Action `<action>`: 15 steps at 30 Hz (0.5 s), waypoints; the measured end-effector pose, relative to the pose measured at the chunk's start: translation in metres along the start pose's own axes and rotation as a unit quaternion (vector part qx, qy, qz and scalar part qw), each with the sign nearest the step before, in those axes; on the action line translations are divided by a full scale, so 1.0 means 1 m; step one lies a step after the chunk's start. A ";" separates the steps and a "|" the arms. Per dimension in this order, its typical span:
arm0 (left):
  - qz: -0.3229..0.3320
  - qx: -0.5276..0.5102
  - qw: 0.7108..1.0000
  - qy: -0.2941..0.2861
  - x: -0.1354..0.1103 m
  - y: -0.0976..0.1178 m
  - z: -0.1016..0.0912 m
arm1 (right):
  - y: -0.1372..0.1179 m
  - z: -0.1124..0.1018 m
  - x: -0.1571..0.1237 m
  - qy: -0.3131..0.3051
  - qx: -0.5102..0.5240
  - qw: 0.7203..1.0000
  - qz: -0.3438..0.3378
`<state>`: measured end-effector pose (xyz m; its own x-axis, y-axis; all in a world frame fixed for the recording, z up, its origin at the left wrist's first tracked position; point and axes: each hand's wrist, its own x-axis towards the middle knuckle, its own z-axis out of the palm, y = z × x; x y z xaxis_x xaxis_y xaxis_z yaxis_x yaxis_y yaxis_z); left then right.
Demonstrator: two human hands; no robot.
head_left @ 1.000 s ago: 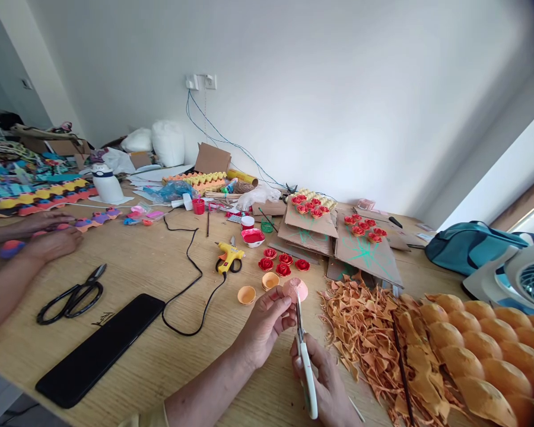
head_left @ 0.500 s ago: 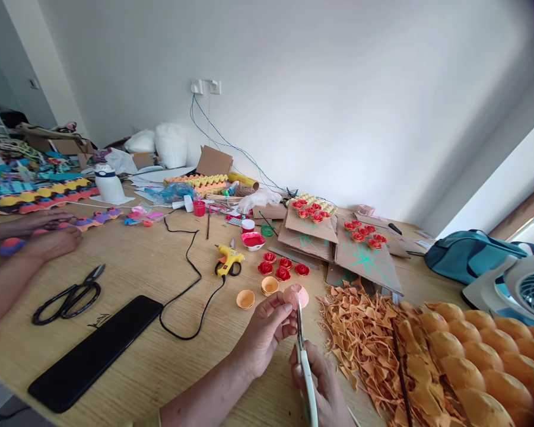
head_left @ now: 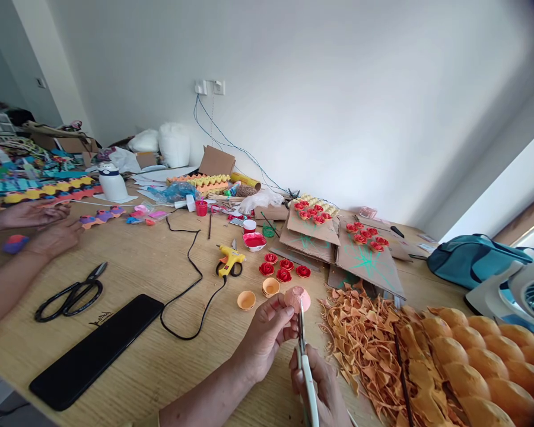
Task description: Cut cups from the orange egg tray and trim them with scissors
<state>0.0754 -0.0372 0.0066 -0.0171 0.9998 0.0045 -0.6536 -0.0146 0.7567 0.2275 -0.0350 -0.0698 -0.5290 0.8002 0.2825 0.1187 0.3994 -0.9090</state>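
Note:
Pinched in the fingers of my left hand [head_left: 267,335] is a pinkish-orange egg carton cup [head_left: 295,298], its rounded bottom turned up. My right hand [head_left: 323,385] grips white-handled scissors [head_left: 308,373], whose blades point away from me and meet the cup's side. Just beyond my left hand lie two more orange cut cups, a single cup [head_left: 246,300] and what looks like a small stack [head_left: 271,287]. Several red paper roses [head_left: 283,275] sit behind them. Orange scraps [head_left: 360,332] are heaped to the right of my hands.
An orange egg tray [head_left: 485,356] lies at the right, near a fan [head_left: 516,284] and a teal bag [head_left: 476,258]. A yellow glue gun [head_left: 230,260] trails its black cord. Black scissors [head_left: 73,295] and a black slab [head_left: 98,350] lie left. Another person's hands [head_left: 53,237] work at far left.
The view has shifted slightly. My hands, the cup and the scissors keep nearly the same position. At the far left, the other person's hands have moved a little and changed pose.

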 end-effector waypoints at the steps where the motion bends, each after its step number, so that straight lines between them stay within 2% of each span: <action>1: -0.001 0.000 1.000 0.001 0.000 0.000 0.000 | 0.000 0.000 0.000 -0.002 -0.001 1.000 0.000; 9: -0.016 -0.027 0.999 0.009 0.000 0.000 0.000 | 0.007 -0.001 -0.002 -0.008 -0.012 1.000 -0.011; 15: -0.027 -0.044 0.999 0.005 -0.001 0.000 0.000 | 0.003 0.006 -0.007 0.034 0.010 0.999 0.015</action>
<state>0.0755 -0.0386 0.0064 0.0121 0.9991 -0.0415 -0.7174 0.0376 0.6956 0.2269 -0.0421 -0.0767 -0.4666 0.8410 0.2740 0.1168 0.3656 -0.9234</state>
